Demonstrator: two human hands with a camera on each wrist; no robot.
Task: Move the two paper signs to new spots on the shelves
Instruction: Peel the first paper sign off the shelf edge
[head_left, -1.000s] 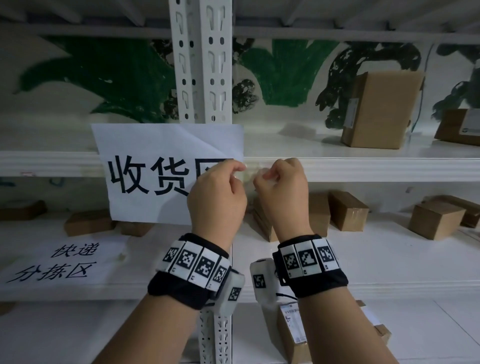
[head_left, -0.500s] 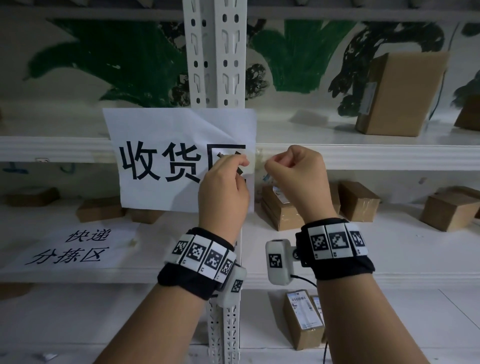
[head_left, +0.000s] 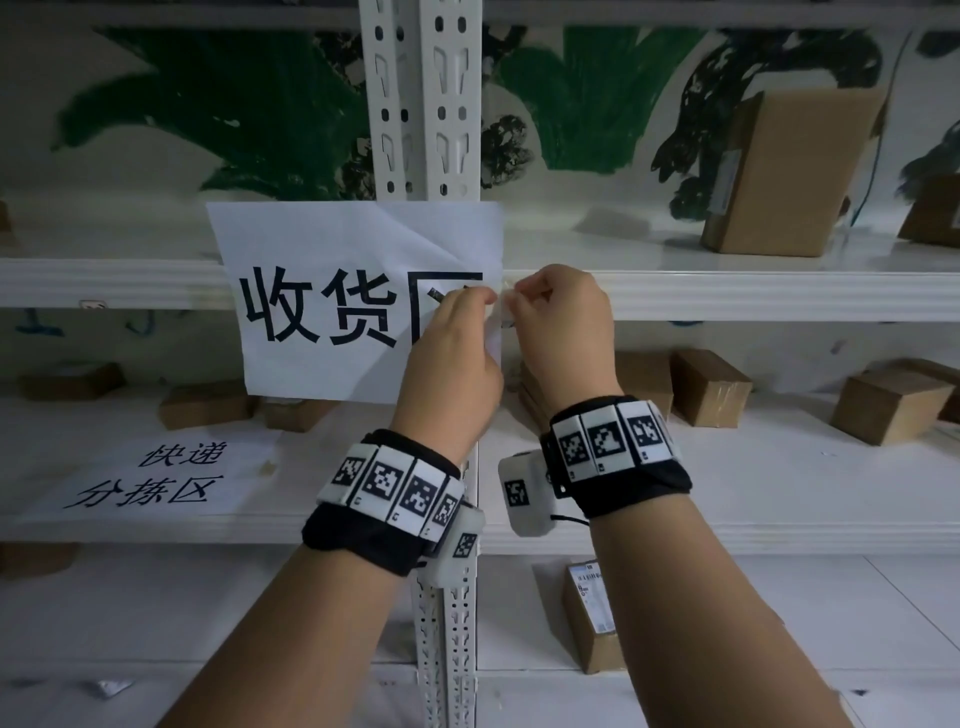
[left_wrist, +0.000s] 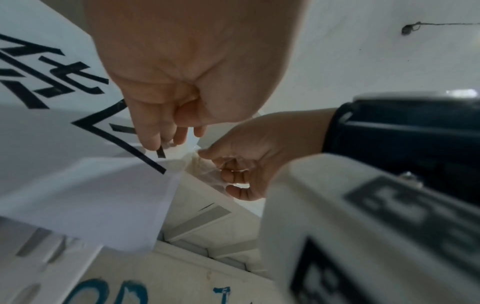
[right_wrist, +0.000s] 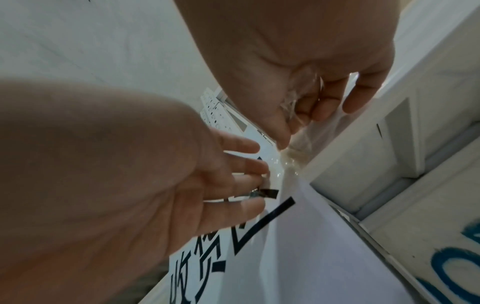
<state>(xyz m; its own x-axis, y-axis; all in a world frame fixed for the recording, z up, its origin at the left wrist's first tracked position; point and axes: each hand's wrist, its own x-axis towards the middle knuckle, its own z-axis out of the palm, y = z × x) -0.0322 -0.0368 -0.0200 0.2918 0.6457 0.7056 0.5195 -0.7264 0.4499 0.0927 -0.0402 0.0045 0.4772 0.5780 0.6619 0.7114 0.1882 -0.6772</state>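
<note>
Printed sign hangs at ten o'clock from the left hand, whose grip pinches its right edge; the right hand pinches clear tape at that edge.

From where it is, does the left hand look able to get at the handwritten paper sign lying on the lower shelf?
Probably yes, once freed: the left hand is pinching the printed white paper sign, while the handwritten paper sign lies uncovered below and left.

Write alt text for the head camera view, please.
Two hands work at the right edge of a printed paper sign hanging on a white shelf edge: the left hand holds the sign, the right hand pinches clear tape. A handwritten sign lies on the shelf below.
</note>
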